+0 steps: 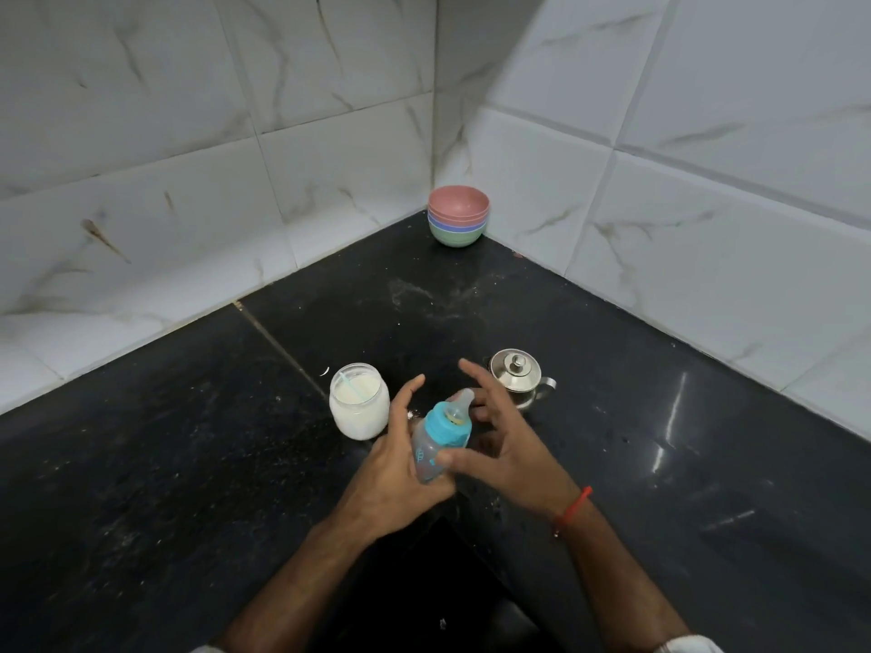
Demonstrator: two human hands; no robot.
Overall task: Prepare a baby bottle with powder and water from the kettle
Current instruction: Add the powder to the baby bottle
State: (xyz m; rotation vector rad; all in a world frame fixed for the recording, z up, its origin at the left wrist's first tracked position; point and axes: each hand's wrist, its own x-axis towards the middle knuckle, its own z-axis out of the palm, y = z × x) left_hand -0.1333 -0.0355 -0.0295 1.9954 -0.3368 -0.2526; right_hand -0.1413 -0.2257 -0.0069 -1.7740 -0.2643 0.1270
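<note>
1. Between the two hands, above the black stone bench (660, 464), a baby bottle (436, 447) is held tilted, its teat leaning up and away from the person.
2. The left hand (391, 483) makes the grip: its palm and fingers wrap the clear lower body of the bottle from the left, with the thumb pointing up and free.
3. The bottle carries a turquoise screw collar (447, 426) and a pale silicone teat (462, 402); the body is printed with small markings too blurred to read.
4. The right hand (509, 445) is spread wide, fingers splayed; its thumb touches the bottle just below the collar, the other fingers stand clear of it.
5. A red thread band (572, 509) circles the right wrist.
6. Just left of the grip stands an open glass jar (359, 402) of white powder, with a pale scoop handle sticking out of the powder.
7. Beyond the right hand, partly hidden by its fingers, sits a small steel kettle (517, 375) with its lid on.
8. Well beyond the grip, in the corner of the tiled walls, rests a stack of coloured bowls (458, 221), pink on top.
9. White powder specks lie scattered on the bench between the bowls and the grip.
</note>
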